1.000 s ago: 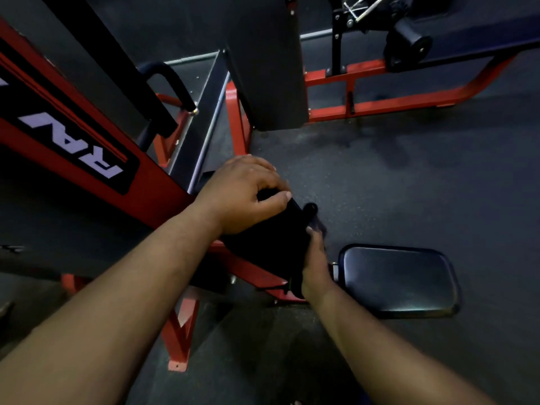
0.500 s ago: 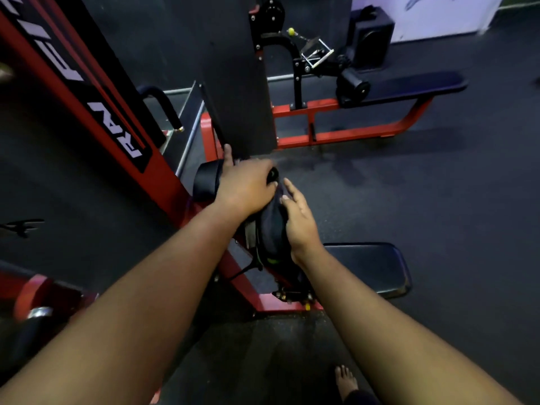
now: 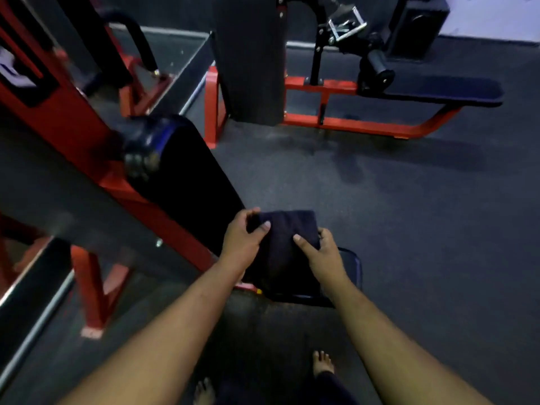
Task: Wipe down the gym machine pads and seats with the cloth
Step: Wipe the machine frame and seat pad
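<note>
Down at six o'clock, two bare feet (image 3: 323, 362) on dark floor (image 3: 409, 229). Just beyond, both hands pinch the cloth (image 3: 287, 244), left hand (image 3: 241, 244) at its nine o'clock edge, right hand (image 3: 323, 258) at three, above the seat (image 3: 352, 267). Back pad (image 3: 193, 182) leans on the red frame (image 3: 73, 133) at ten o'clock. Far off at one o'clock, a bench (image 3: 444, 90).
</note>
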`<action>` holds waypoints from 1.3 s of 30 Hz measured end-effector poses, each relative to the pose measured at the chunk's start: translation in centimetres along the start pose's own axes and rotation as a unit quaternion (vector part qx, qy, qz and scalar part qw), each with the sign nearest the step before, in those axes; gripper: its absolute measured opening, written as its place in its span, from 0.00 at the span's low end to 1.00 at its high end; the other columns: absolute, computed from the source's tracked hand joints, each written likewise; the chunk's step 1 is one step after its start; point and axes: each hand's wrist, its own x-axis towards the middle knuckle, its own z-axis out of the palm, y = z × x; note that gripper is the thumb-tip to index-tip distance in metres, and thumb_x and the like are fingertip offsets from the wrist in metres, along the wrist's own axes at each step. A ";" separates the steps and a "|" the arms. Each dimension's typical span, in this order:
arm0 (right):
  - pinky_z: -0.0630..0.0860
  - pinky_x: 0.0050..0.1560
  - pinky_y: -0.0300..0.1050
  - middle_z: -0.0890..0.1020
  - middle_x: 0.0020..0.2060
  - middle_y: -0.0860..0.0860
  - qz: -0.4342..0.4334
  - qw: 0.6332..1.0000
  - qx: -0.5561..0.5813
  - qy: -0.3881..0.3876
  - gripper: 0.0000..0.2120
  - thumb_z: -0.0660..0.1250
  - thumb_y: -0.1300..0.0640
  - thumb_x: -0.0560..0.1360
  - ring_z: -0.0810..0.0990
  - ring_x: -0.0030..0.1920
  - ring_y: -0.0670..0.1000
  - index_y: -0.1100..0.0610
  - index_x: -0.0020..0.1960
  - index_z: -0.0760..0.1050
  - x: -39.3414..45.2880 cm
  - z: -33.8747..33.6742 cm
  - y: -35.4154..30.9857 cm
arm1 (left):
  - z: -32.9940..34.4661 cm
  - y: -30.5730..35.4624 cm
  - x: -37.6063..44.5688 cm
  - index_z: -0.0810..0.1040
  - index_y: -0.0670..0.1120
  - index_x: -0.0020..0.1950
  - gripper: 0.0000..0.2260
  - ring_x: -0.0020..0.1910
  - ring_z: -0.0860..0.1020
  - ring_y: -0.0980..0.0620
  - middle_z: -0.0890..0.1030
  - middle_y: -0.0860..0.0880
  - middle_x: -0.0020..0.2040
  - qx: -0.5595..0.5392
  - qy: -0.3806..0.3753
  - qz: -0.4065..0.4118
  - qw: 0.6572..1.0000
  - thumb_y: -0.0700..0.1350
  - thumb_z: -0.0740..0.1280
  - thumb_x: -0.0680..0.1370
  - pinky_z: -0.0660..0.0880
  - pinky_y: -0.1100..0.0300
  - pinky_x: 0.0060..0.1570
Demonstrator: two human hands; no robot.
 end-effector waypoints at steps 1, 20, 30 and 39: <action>0.79 0.58 0.52 0.83 0.55 0.49 0.010 0.999 -0.037 -0.004 0.24 0.77 0.44 0.73 0.82 0.57 0.51 0.51 0.62 0.72 0.9 -1.0 1.4 | 1.6 -1.8 -0.2 0.78 0.49 0.63 0.15 0.59 0.81 0.51 0.82 0.50 0.58 0.024 0.004 -0.021 0.999 0.42 0.73 0.78 0.76 0.49 0.65; 0.43 0.76 0.74 0.46 0.84 0.52 -0.189 0.718 -0.639 -0.199 0.34 0.48 0.32 0.82 0.41 0.82 0.59 0.43 0.83 0.45 14.6 2.6 31.7 | 13.7 -34.8 3.2 0.51 0.49 0.84 0.31 0.82 0.50 0.55 0.51 0.50 0.84 0.255 -0.092 -0.063 0.960 0.58 0.56 0.84 0.51 0.54 0.80; 0.42 0.77 0.68 0.44 0.83 0.45 -0.222 0.704 -0.646 -0.196 0.30 0.46 0.32 0.82 0.41 0.83 0.54 0.36 0.82 0.45 24.9 3.7 27.5 | 16.4 -34.9 6.5 0.43 0.48 0.84 0.36 0.82 0.39 0.54 0.40 0.52 0.83 0.358 -0.063 0.012 0.932 0.65 0.43 0.80 0.41 0.47 0.80; 0.43 0.75 0.73 0.42 0.83 0.46 -0.163 0.714 -0.662 -0.160 0.31 0.46 0.31 0.81 0.41 0.83 0.56 0.35 0.81 0.40 23.7 -1.0 27.7 | 19.8 -35.8 6.8 0.51 0.43 0.84 0.40 0.83 0.45 0.44 0.49 0.44 0.84 0.496 -0.091 0.061 0.861 0.66 0.54 0.79 0.49 0.35 0.78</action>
